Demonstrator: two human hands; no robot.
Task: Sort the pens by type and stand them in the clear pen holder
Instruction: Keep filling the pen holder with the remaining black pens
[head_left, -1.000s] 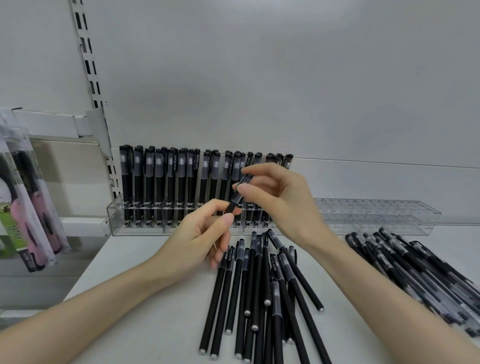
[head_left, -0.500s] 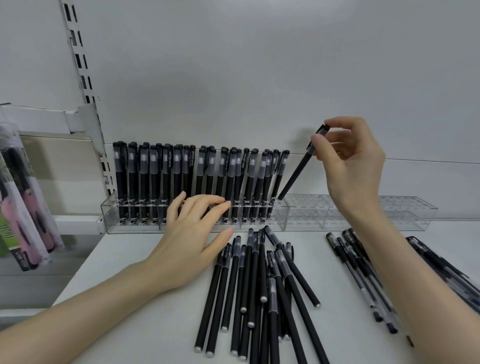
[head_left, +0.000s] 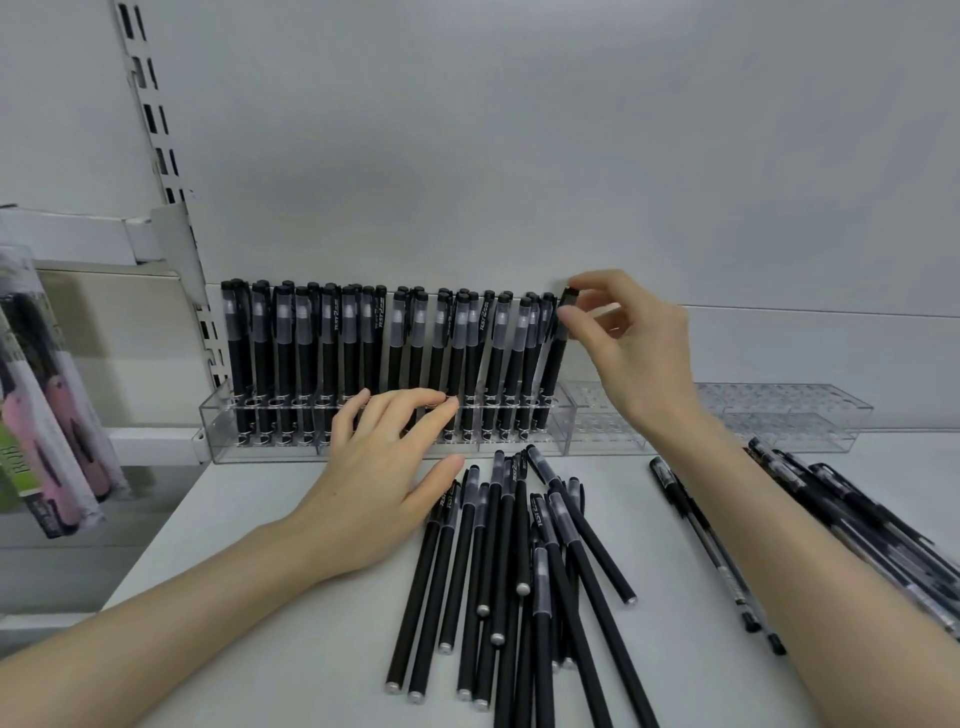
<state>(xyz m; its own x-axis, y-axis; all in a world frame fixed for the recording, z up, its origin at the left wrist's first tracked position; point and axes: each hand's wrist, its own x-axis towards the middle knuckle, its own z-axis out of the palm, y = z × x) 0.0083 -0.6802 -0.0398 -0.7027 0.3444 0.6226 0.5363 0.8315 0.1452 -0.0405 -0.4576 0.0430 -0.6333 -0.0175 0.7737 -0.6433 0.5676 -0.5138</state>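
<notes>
Insertion step, matte black type. Right hand (head_left: 623, 343) pinches the cap end of one pen (head_left: 551, 369) between thumb and fingertips. The pen's lower end is already down in the clear pen holder (head_left: 218, 431), at the right end of the standing row, leaning a little. Left hand (head_left: 384, 467) lies flat against the holder's front, fingers straight, holding nothing. Advice: bring the shaft upright, press it to the bottom, then let go without brushing its neighbours. Loose pens (head_left: 498, 561) wait on the desk (head_left: 260, 597).
</notes>
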